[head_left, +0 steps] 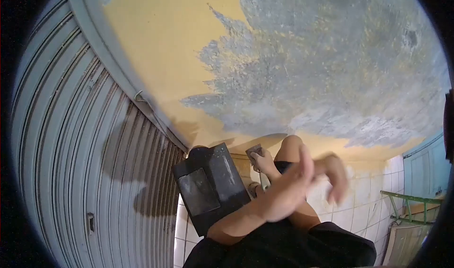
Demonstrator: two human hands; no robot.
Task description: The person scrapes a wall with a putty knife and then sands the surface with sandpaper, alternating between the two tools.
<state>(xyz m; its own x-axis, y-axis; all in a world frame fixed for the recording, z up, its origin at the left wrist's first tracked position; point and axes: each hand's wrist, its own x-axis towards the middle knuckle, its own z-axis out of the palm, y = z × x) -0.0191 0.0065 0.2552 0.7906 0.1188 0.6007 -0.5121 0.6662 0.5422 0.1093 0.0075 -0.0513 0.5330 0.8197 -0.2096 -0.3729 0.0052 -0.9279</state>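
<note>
My left hand [286, 192] reaches up from the lower middle on a bare forearm, fingers stretched out together, with nothing in it. My right hand [336, 176] hovers just right of it and is blurred by motion; I cannot tell what it holds, if anything. Left of my hands stands a black flat board [208, 185] smeared with grey. Behind my left hand a bare knee [291, 147] shows, and another hand [263, 163] grips a small flat grey piece [254, 151] at the foot of the wall. I cannot tell whose hand that is.
The wall [302, 60] ahead is yellow paint with a large patch of grey plaster. A grey-blue rolling shutter [71, 150] fills the left. White tiles [371, 197], a green metal frame [409, 204] and a blue door [425, 166] lie at the right.
</note>
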